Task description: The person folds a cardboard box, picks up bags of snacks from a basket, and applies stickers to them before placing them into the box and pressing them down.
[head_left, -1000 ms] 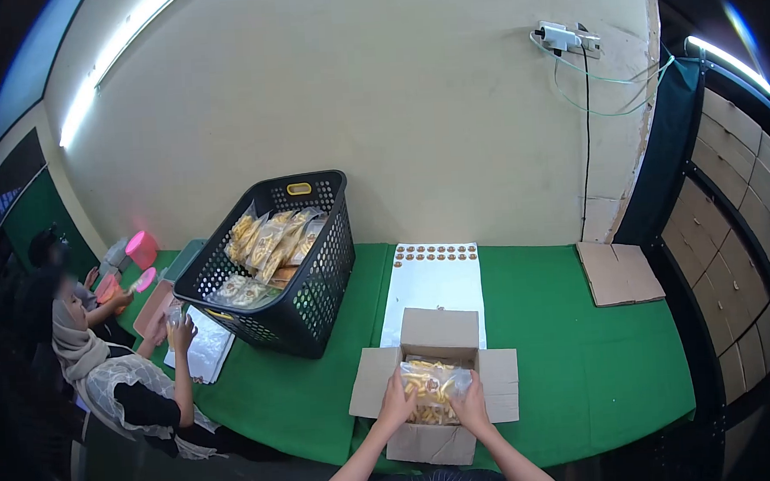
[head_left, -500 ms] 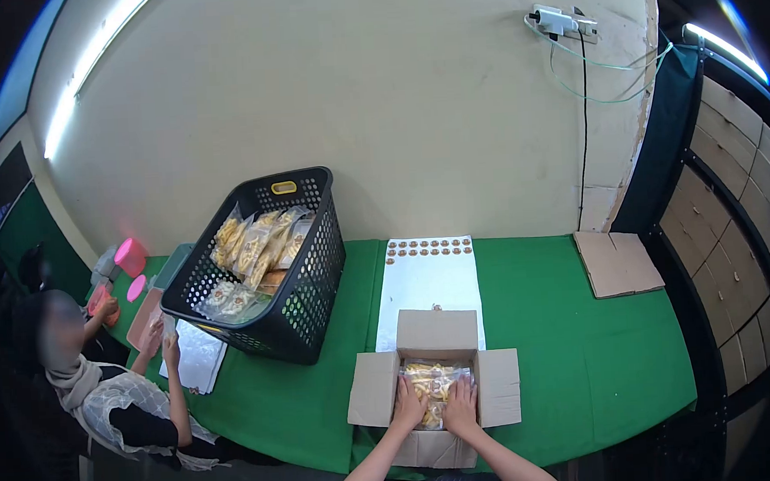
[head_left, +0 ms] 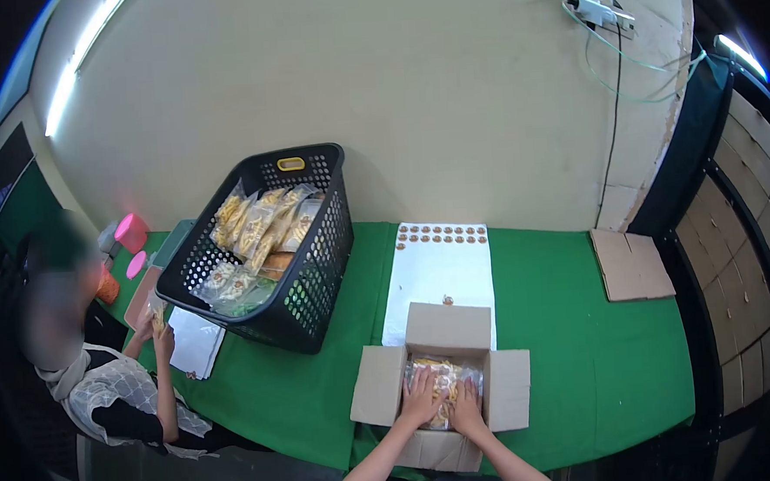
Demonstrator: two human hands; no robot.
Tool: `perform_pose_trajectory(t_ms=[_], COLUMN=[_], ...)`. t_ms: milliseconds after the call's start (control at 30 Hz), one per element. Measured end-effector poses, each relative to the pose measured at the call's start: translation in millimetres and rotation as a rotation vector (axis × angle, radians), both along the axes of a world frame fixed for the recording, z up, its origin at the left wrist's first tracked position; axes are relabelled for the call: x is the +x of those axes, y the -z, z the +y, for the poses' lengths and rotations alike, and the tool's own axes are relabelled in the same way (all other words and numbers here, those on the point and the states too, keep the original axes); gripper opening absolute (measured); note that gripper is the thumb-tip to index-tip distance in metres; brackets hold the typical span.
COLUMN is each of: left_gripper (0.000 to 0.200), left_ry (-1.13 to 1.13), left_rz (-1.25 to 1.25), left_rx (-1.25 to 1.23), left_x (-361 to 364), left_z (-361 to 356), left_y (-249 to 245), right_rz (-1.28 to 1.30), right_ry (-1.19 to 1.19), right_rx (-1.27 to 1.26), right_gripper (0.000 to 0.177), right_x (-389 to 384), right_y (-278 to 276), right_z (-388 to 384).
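Observation:
A cardboard box [head_left: 449, 326] stands with its flaps folded out at the front of the table. Inside lie clear plastic packets of yellowish snacks [head_left: 445, 380]. My left hand [head_left: 420, 399] rests on the packets with its fingers stretched out. Beside it, my right hand [head_left: 466, 408] lies flat near the box's right inner wall, fingers also extended. Both palms face down and neither hand grips anything. Behind the box is a white sheet [head_left: 434, 268] with rows of small round brown stickers near its top, partly covered by the back flap.
A tall black basket [head_left: 335, 208] full of snack packets stands left of the sheet on the green cloth [head_left: 583, 361]. Flat cardboard [head_left: 633, 264] lies at the right. Farther left, a co-worker [head_left: 119, 398] holds a small packet near white sheets [head_left: 194, 342].
The camera view has shifted slightly. My left hand has slid inward and forward over the packets, nearer my right hand. The co-worker's held packet now shows more clearly.

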State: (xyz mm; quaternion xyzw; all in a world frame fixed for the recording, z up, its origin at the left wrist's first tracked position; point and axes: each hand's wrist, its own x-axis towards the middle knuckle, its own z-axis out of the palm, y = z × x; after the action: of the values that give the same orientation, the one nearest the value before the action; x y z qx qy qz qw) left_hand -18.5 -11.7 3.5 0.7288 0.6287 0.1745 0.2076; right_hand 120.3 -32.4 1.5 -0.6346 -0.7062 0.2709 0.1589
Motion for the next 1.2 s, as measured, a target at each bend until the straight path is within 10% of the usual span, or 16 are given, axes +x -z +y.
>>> perform_pose_trajectory(t_ms=[300,467,533,967,1200], left_gripper=[0.072,0.066,0.061,0.014,0.014], left_ry=[0.040,0.101,0.172,-0.459,-0.400], left_rz=[0.055,-0.308,-0.504,-0.143,-0.105], left_rx=[-0.005,0.154,0.180,0.969,0.991], left_x=[-2.8,-29.6,-55.5,-293.1,-321.1], left_z=[-5.8,-7.0,-10.0,8.1,34.2], left_y=[-10.9,-51.8,-94.3,-261.2,-240.4], right_rz=[0.084,-0.037,-0.076,-0.077,0.624], right_ry=[-0.025,-0.006,-0.041,0.192,0.499], right_rx=[0.205,0.378,0.482,0.444,0.555], right_gripper=[0.065,0.043,0.032,0.022,0.019], right_x=[-2.0,-13.6,-0.5,-14.4,-56.8], right_y=[-21.0,-91.4,-35.4,-61.0,-72.9], right_z=[2.5,-1.8,3.0,-5.1,71.9])
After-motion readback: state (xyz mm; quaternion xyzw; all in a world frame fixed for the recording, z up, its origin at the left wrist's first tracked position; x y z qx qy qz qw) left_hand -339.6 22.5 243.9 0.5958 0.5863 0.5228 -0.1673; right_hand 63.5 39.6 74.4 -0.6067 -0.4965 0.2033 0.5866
